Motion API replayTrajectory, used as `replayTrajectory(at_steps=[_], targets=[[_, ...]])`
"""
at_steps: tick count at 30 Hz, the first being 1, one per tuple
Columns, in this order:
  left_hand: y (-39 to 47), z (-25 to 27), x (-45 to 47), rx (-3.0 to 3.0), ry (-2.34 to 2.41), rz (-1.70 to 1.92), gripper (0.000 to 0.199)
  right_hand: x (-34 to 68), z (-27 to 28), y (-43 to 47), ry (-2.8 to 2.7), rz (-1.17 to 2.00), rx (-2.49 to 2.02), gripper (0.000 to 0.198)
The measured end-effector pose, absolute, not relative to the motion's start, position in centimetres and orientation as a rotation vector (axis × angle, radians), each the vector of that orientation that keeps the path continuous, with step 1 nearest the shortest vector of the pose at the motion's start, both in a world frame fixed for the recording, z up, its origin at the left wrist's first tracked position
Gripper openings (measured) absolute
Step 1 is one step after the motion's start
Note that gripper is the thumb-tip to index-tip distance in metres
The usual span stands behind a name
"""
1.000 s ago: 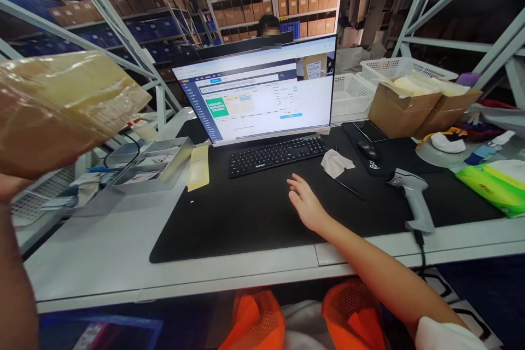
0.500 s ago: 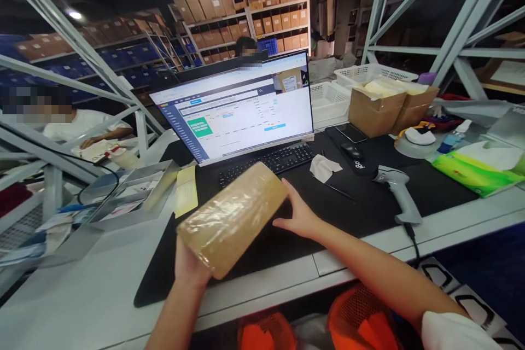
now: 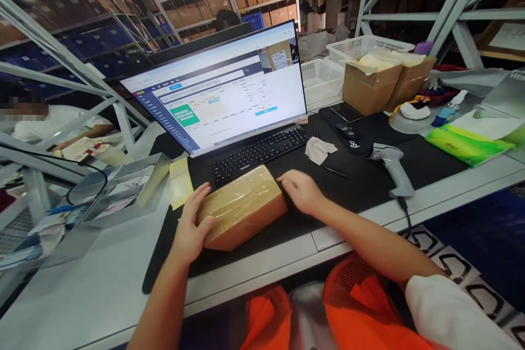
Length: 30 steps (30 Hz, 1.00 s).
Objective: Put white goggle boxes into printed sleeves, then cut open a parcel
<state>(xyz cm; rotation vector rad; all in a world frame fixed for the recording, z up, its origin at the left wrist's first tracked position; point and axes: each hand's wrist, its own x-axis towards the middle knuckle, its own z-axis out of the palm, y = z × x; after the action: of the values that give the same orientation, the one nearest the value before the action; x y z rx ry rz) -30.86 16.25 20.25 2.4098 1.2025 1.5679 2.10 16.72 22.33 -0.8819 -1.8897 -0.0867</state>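
Observation:
A brown cardboard box (image 3: 244, 202) wrapped in shiny clear tape lies on the black desk mat (image 3: 262, 251), in front of the keyboard (image 3: 262, 154). My left hand (image 3: 192, 227) grips the box's left end, its thumb over the near top edge and the other fingers along the far left side. Just off the right end of the box is my right hand (image 3: 303, 191), fingers curled in, with nothing visible in them. A crumpled tissue (image 3: 320, 150) and a thin black pen-like stick (image 3: 335, 171) lie beyond my right hand.
A monitor (image 3: 229, 98) stands behind the keyboard. To the right are a mouse (image 3: 346, 131), a barcode scanner (image 3: 394, 169), a tissue pack (image 3: 467, 145) and open cartons (image 3: 371, 85). Yellow slips (image 3: 180, 183) and a grey tray (image 3: 127, 191) sit left. Another person (image 3: 61, 126) works beyond the frame.
The box has gone from raised and tilted to lying on the mat. My left hand has shifted from beneath it to its left end. My right hand's spread fingers have curled in.

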Motion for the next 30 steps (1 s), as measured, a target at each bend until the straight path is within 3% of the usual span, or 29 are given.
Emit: replayTrajectory(at_steps=[3, 8, 12, 16, 19, 23, 25, 30], targets=[[15.0, 23.3, -29.8, 2.817, 1.322, 1.044, 0.082, 5.8, 25.3, 17.0, -1.797, -0.244, -1.375, 0.038], [15.5, 27.3, -26.0, 2.943, 1.526, 0.616, 0.103, 11.7, 26.2, 18.1, -1.740, -0.392, -2.165, 0.050], [17.3, 29.5, -27.5, 3.022, 1.183, 0.426, 0.119, 14.3, 24.3, 18.3, -1.843, -0.517, -2.172, 0.033], [17.4, 29.1, -29.5, 3.063, 1.079, 0.276, 0.108, 16.6, 22.5, 16.0, -1.972, -0.512, -1.963, 0.018], [15.5, 26.8, -27.5, 3.095, 1.252, 0.398, 0.102, 17.2, 21.7, 12.7, -1.947, -0.460, -1.839, 0.021], [12.6, 23.4, -21.8, 3.014, 1.546, 0.887, 0.106, 14.4, 21.9, 9.1, -2.043, -0.446, -1.539, 0.027], [12.0, 22.5, -19.8, 2.919, 1.652, 1.060, 0.094, 12.2, 22.3, 8.1, -2.165, -0.454, -1.386, 0.034], [12.2, 22.1, -20.8, 2.936, 1.528, 1.136, 0.079, 7.7, 22.8, 7.9, -2.348, -0.522, -1.165, 0.046]])
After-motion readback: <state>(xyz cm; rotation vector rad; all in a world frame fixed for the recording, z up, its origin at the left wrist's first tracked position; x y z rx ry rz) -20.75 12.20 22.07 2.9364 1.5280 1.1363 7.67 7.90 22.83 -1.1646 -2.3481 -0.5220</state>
